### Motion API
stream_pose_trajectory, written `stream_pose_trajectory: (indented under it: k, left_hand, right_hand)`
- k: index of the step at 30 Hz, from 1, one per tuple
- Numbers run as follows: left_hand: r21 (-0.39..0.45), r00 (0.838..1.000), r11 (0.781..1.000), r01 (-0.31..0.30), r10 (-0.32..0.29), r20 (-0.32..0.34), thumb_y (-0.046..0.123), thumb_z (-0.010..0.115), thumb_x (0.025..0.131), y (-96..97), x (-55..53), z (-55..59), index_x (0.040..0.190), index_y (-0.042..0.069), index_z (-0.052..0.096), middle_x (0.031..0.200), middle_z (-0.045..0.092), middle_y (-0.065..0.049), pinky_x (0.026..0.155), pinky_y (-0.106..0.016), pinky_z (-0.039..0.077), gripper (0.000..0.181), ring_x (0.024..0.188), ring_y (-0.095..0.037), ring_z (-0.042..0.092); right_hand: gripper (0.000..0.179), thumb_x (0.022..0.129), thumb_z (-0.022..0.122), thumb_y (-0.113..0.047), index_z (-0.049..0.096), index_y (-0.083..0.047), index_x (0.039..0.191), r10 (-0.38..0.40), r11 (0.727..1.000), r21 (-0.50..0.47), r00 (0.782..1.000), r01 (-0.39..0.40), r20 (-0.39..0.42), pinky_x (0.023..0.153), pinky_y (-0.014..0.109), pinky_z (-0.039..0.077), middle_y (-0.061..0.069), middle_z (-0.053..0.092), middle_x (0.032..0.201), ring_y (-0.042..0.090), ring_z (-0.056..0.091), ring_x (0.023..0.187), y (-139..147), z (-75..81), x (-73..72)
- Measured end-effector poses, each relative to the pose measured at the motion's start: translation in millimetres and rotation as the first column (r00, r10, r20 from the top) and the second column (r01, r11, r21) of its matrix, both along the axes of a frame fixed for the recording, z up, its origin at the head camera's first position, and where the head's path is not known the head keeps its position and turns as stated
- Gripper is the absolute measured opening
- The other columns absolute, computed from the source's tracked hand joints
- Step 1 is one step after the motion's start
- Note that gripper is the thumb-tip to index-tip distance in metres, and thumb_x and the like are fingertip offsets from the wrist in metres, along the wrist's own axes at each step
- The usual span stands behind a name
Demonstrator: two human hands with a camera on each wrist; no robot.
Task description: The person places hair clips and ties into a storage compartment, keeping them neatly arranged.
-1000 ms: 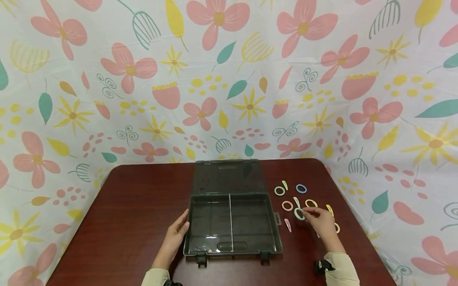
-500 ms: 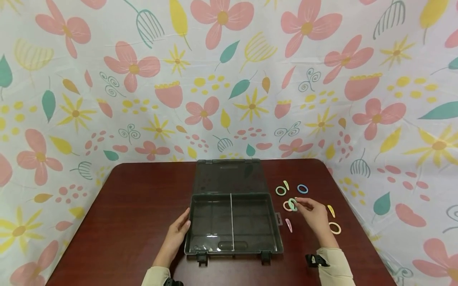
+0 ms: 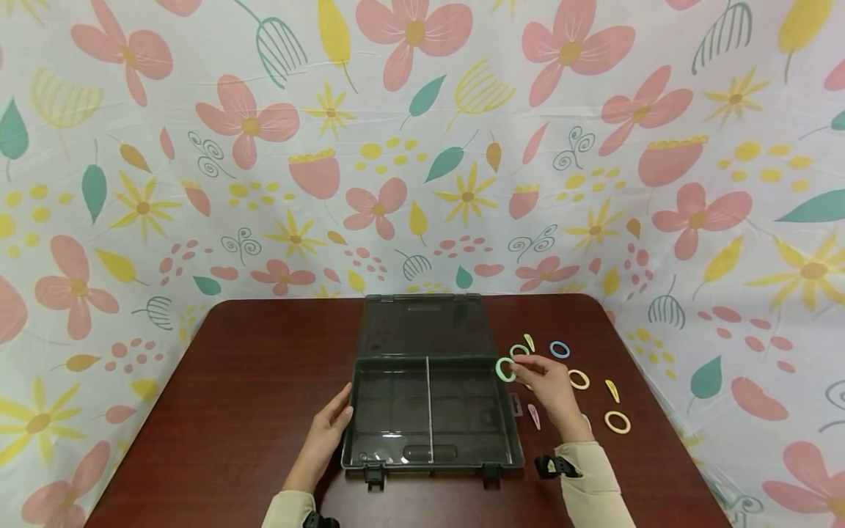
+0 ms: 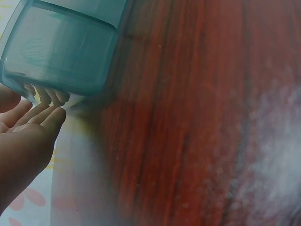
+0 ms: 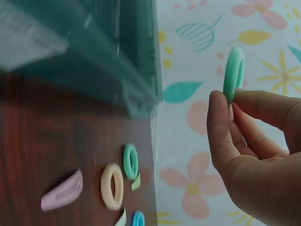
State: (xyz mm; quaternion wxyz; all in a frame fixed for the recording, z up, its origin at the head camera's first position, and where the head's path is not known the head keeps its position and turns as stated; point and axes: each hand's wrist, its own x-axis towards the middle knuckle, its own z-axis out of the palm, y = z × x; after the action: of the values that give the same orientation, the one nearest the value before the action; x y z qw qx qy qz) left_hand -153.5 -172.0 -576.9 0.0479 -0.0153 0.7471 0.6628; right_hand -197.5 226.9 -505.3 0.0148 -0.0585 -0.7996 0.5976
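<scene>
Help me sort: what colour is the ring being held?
The ring is mint green, clearest in the right wrist view.

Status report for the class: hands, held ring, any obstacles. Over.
Right hand pinching green ring aloft by open case. Left hand at case's left side. No obstruction seen.

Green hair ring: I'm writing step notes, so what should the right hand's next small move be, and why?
Probably a short move left, bringing the green ring over the right compartment of the box. The right hand pinches it at the box's right edge in the head view, the lid lies open, and the left hand is at the opposite side.
</scene>
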Motion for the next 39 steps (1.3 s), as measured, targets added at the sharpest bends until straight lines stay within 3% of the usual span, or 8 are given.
stream_pose_trajectory:
  k: [17,28,32,39]
  left_hand:
    - [0.016,1.000,1.000,0.002,-0.001,-0.007,0.007,0.049,0.101,-1.9,2.2,-0.4,0.150,0.008,0.035,0.153,0.030,-0.015,0.111,-0.050,0.024,0.051,0.141,-0.033,0.024]
    - [0.016,1.000,1.000,0.007,-0.007,0.004,0.009,0.048,0.101,4.5,-3.0,-0.5,0.150,0.012,0.035,0.154,0.030,-0.014,0.111,-0.053,0.026,0.051,0.141,-0.035,0.025]
    - [0.026,1.000,1.000,-0.002,0.002,-0.004,0.007,0.048,0.101,4.3,-4.3,-0.9,0.150,0.011,0.036,0.153,0.031,-0.015,0.111,-0.052,0.025,0.050,0.141,-0.034,0.025]
    - [0.019,1.000,1.000,-0.007,0.008,-0.020,0.006,0.048,0.101,0.0,-1.0,-1.6,0.149,0.008,0.036,0.153,0.031,-0.016,0.110,-0.052,0.026,0.050,0.140,-0.035,0.026]
  right_hand:
    - [0.032,0.090,0.067,-0.005,0.062,0.009,0.119,0.119,0.963,-0.244,0.993,-0.111,0.016,0.089,0.047,0.051,0.016,0.065,0.108,0.015,0.068,0.085,-62,-5.5,-17.8]
    - [0.033,0.089,0.065,0.000,0.061,0.011,0.120,0.142,0.924,-0.364,0.989,-0.115,0.047,0.083,0.033,0.055,0.016,0.065,0.106,0.021,0.068,0.091,-100,-0.1,-25.7]
    - [0.028,0.088,0.065,0.003,0.064,0.009,0.116,0.158,0.911,-0.395,0.985,-0.116,0.076,0.084,0.035,0.055,0.017,0.066,0.103,0.024,0.068,0.091,-119,1.5,-30.6]
    - [0.030,0.087,0.067,0.002,0.063,0.010,0.117,0.187,0.912,-0.392,0.974,-0.124,0.127,0.079,0.033,0.056,0.015,0.067,0.100,0.017,0.068,0.083,-148,-0.9,-36.9]
